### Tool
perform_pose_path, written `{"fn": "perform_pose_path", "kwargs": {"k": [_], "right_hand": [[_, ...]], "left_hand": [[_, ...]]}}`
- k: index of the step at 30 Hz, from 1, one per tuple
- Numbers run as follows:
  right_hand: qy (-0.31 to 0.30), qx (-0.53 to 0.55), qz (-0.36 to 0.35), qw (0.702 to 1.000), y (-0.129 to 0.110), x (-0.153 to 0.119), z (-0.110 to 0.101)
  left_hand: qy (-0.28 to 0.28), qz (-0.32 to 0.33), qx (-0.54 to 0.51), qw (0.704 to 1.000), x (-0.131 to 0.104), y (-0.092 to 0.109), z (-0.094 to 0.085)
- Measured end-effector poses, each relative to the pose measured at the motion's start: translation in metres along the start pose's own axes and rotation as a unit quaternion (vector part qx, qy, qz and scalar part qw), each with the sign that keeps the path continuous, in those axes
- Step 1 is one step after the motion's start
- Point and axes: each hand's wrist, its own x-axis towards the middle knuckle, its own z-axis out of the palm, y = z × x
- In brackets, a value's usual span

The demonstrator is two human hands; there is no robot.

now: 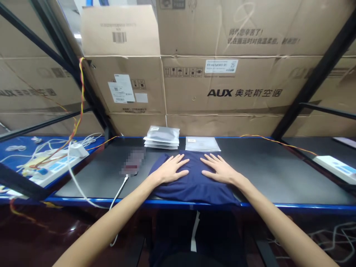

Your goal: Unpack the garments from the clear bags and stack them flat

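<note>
Two bare forearms lie nearest the camera, the left forearm point(119, 215) rising from 7 o'clock and the right forearm point(278, 222) from 5, with the navy cloth point(193, 189) as the clock's centre. The brown cardboard point(191, 104), printed with AUX lettering, fills 12 o'clock from side to side. Below it the black tabletop point(261, 178) with a blue front edge stretches from 9 to 3. Slanting black posts stand at 10 point(72, 70) and at 2 point(314, 76).

The cloth lies on the tabletop, spread out with some soft wrinkles, its near side reaching the blue edge. A white power strip point(59, 167) sits at 9, among tangled cables; another power strip point(336, 168) sits at 3.

The left hand point(171, 170) rests palm down on the cloth's 10 o'clock part, the right hand point(219, 170) on its 2 o'clock part. Both are flat, fingers spread and thumbs turned inward, gripping nothing.

A stack of pale packets point(164, 135) lies near the cloth at 11, and a single pale packet point(204, 144) just beyond it at 12. Between 9 and 10 a pixelated device point(133, 161) lies on the black surface, a white cable point(119, 193) running from it toward 8.
</note>
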Motion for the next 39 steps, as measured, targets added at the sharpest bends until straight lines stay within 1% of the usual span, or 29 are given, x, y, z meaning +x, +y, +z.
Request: {"fn": "perform_pose_path", "kwargs": {"k": [11, 13, 15, 18, 20, 21, 22, 24, 25, 27, 29, 32, 34, 36, 39], "right_hand": [[0.013, 0.005, -0.007, 1.000, 0.003, 0.001, 0.004], [0.014, 0.006, -0.007, 1.000, 0.003, 0.001, 0.004], [0.013, 0.008, -0.005, 1.000, 0.002, 0.001, 0.003], [0.009, 0.010, -0.003, 1.000, 0.001, 0.000, 0.002], [0.010, 0.012, -0.004, 1.000, 0.000, 0.000, 0.001], [0.011, 0.014, -0.005, 1.000, 0.000, 0.000, 0.000], [0.012, 0.017, -0.005, 1.000, 0.000, 0.000, 0.000], [0.011, 0.020, -0.004, 1.000, -0.001, 0.000, 0.000], [0.010, 0.019, -0.004, 1.000, -0.001, 0.000, 0.000], [0.008, 0.017, -0.003, 1.000, -0.001, 0.000, -0.001], [0.010, 0.017, -0.003, 1.000, -0.001, 0.000, -0.001], [0.016, 0.022, -0.003, 1.000, -0.001, 0.000, -0.001], [0.020, 0.031, -0.005, 0.999, -0.001, -0.001, -0.002], [0.026, 0.041, -0.008, 0.999, 0.001, -0.001, -0.002], [0.051, 0.052, -0.014, 0.997, 0.008, -0.001, -0.003]], "left_hand": [[0.022, 0.014, 0.006, 1.000, -0.001, -0.003, 0.003], [0.036, 0.020, 0.010, 0.999, 0.000, -0.004, 0.001], [0.064, 0.030, 0.019, 0.997, 0.004, -0.009, -0.004], [0.146, 0.025, 0.064, 0.987, 0.014, -0.025, -0.020], [0.200, 0.001, 0.106, 0.974, 0.023, -0.042, -0.032], [0.219, -0.022, 0.127, 0.967, 0.027, -0.051, -0.039], [0.226, -0.044, 0.146, 0.962, 0.031, -0.060, -0.044], [0.224, -0.096, 0.176, 0.954, 0.038, -0.078, -0.052], [0.222, -0.111, 0.188, 0.950, 0.040, -0.084, -0.055], [0.225, -0.119, 0.206, 0.945, 0.043, -0.094, -0.058], [0.232, -0.108, 0.216, 0.942, 0.043, -0.097, -0.058], [0.243, -0.102, 0.220, 0.939, 0.040, -0.089, -0.056], [0.257, -0.087, 0.218, 0.937, 0.035, -0.075, -0.054], [0.275, -0.056, 0.207, 0.937, 0.030, -0.053, -0.051], [0.282, -0.015, 0.179, 0.942, 0.021, -0.012, -0.042]]}}
